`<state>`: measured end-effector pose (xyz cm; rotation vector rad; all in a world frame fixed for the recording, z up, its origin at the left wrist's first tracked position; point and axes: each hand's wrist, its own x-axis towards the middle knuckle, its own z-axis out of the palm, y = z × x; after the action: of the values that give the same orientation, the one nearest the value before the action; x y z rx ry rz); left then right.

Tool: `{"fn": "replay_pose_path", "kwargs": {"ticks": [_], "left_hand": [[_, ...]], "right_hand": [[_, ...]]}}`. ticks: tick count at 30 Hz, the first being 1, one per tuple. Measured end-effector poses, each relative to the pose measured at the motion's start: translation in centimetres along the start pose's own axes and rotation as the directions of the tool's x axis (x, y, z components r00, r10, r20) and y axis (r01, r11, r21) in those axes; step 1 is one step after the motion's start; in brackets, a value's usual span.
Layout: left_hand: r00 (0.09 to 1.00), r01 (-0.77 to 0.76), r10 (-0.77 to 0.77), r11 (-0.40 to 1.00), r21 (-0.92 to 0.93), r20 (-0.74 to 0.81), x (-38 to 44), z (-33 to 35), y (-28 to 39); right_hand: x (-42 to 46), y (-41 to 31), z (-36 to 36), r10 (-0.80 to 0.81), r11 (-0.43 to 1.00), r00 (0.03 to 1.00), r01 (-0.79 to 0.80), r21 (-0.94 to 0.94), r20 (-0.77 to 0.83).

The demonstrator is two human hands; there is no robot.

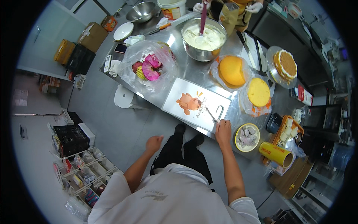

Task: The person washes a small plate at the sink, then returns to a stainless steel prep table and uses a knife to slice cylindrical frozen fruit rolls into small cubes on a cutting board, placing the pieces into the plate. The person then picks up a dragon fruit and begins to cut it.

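Observation:
My right hand (223, 129) is at the near right edge of a white cutting board (179, 86) printed with a cartoon bear. Its fingers grip a slim dark-tipped utensil (211, 114) that slants over the board; its exact kind is too small to tell. Beside it is the board's looped handle (220, 112). My left hand (154, 143) hangs over the floor, left of my legs, fingers curled with nothing visible in them. Past the board's left end lies a clear plastic bag (165, 70) with cut dragon fruit peel (151, 68). A bowl of purplish-grey chunks (247, 135) stands right of my right hand.
A steel bowl of cream (204, 37) with a spatula (203, 16) stands at the back, near another person's gloved hand (254, 7). Sponge cakes (258, 92) lie on bags at right, before a layered cake (285, 65). Long knives (246, 47) lie behind. A white stool (123, 96) stands at left.

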<state>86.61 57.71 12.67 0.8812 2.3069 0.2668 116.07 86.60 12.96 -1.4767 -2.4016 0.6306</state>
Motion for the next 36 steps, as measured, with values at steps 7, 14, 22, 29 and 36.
{"fn": "replay_pose_path", "kwargs": {"ticks": [7,14,22,29,36], "left_hand": [[0.952,0.192,-0.244,0.946,-0.26,-0.184,-4.1,-1.2,-12.1],[0.957,0.156,-0.212,0.952,-0.263,-0.2,-0.1,-3.4,-15.5],[0.981,0.048,-0.136,0.86,-0.508,-0.138,11.3,-14.2,-13.0],[0.896,-0.326,0.163,0.872,-0.364,-0.413,16.5,-27.7,-3.7],[0.724,-0.659,0.664,0.746,0.1,-0.187,31.6,-32.7,-0.2]], "right_hand": [[1.8,-0.8,2.2,-0.082,0.992,0.993,0.073,-0.103,-0.08],[0.5,-1.8,3.5,-0.049,0.999,0.966,0.044,-0.028,-0.253],[-1.0,-4.8,4.9,0.142,0.986,0.978,-0.153,-0.061,-0.151],[-1.5,-7.9,5.1,0.231,0.944,0.95,-0.271,-0.187,-0.212],[-0.8,-8.9,6.6,0.348,0.896,0.91,-0.393,-0.204,-0.224]]}}
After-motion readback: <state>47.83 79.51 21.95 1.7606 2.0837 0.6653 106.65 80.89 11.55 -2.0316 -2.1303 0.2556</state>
